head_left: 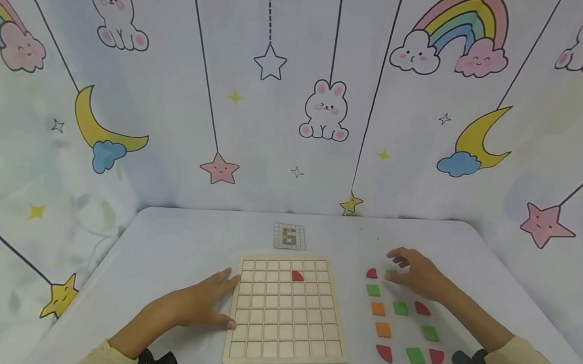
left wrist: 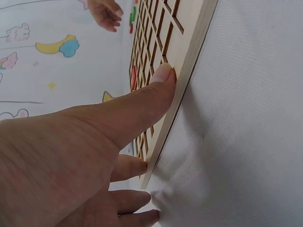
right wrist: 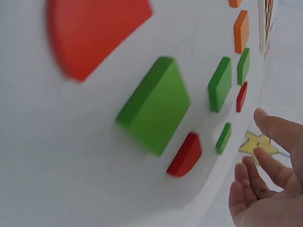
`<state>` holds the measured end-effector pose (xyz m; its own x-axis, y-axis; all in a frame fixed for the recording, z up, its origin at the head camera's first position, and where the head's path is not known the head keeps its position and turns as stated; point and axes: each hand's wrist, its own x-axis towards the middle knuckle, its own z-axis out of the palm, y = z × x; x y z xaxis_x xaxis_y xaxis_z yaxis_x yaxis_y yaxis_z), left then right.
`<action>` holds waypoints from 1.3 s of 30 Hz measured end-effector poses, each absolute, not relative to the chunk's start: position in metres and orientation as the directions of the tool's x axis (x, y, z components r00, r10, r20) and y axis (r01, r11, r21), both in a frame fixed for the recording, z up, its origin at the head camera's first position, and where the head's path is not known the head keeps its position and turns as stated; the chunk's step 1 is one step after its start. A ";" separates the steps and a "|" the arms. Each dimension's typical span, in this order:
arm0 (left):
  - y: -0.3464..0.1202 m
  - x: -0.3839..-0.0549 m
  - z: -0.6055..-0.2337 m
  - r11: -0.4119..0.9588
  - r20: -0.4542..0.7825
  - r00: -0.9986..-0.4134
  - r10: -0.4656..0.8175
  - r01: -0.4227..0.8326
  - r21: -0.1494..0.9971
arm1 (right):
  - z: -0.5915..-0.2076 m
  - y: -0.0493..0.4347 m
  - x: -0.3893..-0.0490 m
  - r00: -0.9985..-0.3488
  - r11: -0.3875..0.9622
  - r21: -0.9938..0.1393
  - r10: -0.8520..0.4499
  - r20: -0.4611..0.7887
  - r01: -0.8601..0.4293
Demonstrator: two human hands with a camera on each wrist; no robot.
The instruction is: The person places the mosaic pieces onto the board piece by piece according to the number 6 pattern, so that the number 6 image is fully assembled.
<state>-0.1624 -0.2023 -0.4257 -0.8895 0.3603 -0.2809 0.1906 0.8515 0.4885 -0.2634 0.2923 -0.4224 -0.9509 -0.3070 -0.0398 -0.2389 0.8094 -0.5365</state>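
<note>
A wooden grid board (head_left: pixel 291 313) lies flat on the table with one red quarter-round piece (head_left: pixel 298 276) in a cell of an upper row. My left hand (head_left: pixel 202 300) is at the board's left side; in the left wrist view its thumb (left wrist: pixel 147 97) presses the rim while the other fingers spread along the edge. Over on the right, my right hand (head_left: pixel 415 273) hovers at the far end of the loose pieces, thumb and fingers apart, nothing between them. Partly covered by it is a green square (head_left: pixel 391 272). Beside that lies a red quarter-round (head_left: pixel 371 273).
Several more loose pieces lie right of the board, among them an orange square (head_left: pixel 383 330), a green square (head_left: pixel 415 356) and a red quarter-round (head_left: pixel 436 357). Behind the board is a small card (head_left: pixel 289 237) with a coloured grid pattern. A printed cloth backdrop (head_left: pixel 286 119) stands behind the table.
</note>
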 end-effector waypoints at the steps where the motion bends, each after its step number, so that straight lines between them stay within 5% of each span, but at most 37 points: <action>1: -0.202 -0.162 -0.426 0.852 -0.281 -0.890 0.360 0.191 0.487 | -0.423 0.296 -0.263 -0.952 0.813 -0.535 -0.302 -0.049 -0.231; 12: -0.202 -0.162 -0.425 0.843 -0.272 -0.884 0.381 0.211 0.494 | -0.434 0.309 -0.263 -0.957 0.850 -0.502 -0.258 -0.132 -0.160; 39: -0.203 -0.162 -0.425 0.844 -0.264 -0.884 0.385 0.222 0.488 | -0.431 0.306 -0.265 -0.959 0.838 -0.507 -0.273 -0.070 -0.202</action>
<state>-0.1624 -0.2031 -0.4252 -0.8841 0.3854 -0.2643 0.2222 0.8442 0.4878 -0.2651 0.3064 -0.4314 -0.9594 -0.2734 -0.0697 -0.2021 0.8382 -0.5066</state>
